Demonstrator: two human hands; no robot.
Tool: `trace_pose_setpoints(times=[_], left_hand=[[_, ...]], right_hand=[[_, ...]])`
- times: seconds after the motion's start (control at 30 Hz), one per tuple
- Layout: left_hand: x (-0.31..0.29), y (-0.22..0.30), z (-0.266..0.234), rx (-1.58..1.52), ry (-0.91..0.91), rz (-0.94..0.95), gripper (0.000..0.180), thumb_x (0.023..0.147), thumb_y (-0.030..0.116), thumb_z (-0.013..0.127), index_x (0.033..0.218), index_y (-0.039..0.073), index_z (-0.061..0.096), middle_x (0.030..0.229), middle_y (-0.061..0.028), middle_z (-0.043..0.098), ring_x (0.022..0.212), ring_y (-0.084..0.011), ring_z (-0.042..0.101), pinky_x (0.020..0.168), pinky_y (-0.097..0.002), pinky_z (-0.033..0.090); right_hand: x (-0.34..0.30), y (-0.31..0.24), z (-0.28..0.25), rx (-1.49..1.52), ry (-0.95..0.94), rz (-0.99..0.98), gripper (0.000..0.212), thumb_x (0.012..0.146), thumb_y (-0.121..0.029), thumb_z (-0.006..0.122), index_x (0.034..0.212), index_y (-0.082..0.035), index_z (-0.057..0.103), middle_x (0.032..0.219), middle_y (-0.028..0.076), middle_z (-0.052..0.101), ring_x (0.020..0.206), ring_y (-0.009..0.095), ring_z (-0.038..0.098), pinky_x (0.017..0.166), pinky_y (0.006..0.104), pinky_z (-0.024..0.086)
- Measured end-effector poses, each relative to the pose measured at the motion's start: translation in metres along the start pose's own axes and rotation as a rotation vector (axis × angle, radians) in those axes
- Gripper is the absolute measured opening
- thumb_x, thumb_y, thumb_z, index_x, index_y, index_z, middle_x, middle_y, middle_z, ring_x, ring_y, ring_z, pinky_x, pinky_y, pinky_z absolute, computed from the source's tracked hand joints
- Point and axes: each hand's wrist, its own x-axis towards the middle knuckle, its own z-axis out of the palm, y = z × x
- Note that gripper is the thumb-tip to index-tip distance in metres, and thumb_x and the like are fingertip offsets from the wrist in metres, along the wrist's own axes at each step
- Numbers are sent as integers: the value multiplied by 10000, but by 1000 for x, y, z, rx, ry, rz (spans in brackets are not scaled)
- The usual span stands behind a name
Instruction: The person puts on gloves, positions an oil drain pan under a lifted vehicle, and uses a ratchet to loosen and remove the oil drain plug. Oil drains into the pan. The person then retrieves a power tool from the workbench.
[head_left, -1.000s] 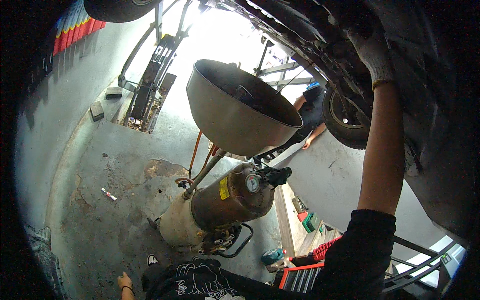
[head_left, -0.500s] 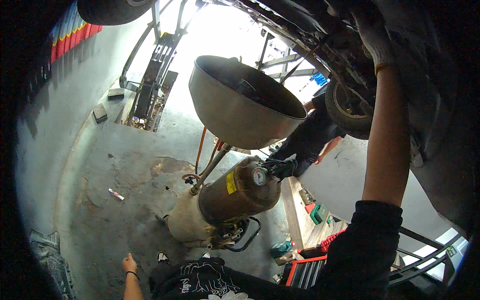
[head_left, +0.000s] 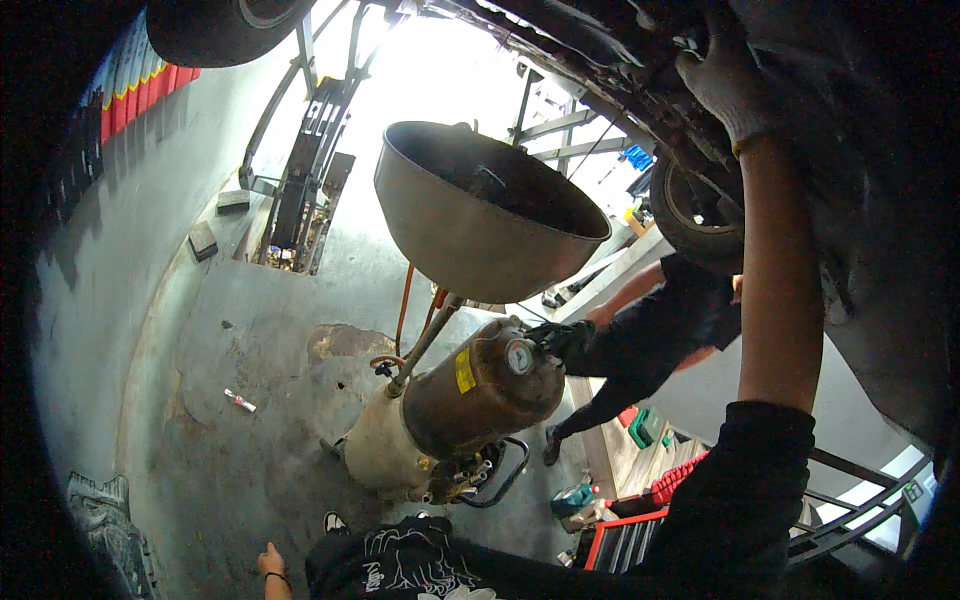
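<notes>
My right hand [head_left: 725,85], in a pale knitted glove, is raised to the dark underside of a lifted car [head_left: 600,70]. Its fingers curl around something there that I cannot make out in the shadow. Low on the left hangs my bare left hand [head_left: 271,560], a dark band at its wrist, fingers curled with nothing visible in them. Below the car stands a waste-oil drainer: a wide metal funnel [head_left: 480,245] on a pole above a brown tank [head_left: 480,390] with a round gauge [head_left: 519,356]. A dark object lies inside the funnel.
A person in dark clothes [head_left: 640,330] is beyond the tank, one hand near its top. A car wheel [head_left: 695,215] hangs above them. Red-edged tool cart [head_left: 625,540] stands lower right. Black lift arm [head_left: 305,170] and grey blocks [head_left: 203,241] are at left.
My right hand shows more fully, its fingers now visible at the underside. My left hand sits lower in view. The other person has stepped into fuller view beside the tank.
</notes>
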Motion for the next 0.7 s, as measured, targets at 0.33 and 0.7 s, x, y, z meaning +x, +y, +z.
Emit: trace_pose_setpoints(times=[0.33, 0.7], left_hand=[[-3, 43, 2, -196, -94, -40, 598, 1044, 513, 532, 1137, -70, 628, 888, -195, 670, 634, -308, 653, 557, -465, 526], [12, 17, 3, -112, 40, 14, 477, 1057, 450, 555, 894, 2, 582, 681, -111, 559, 591, -313, 581, 658, -499, 519]], right_hand=[[6, -2, -5, 7, 0, -10, 767, 890, -254, 757, 1539, -56, 400, 1544, 237, 476, 1431, 385, 462, 1188, 465, 395], [-4, -18, -15, 99, -61, 33, 765, 869, -136, 766, 1540, -72, 405, 1540, 230, 481, 1433, 375, 468, 1194, 452, 395]])
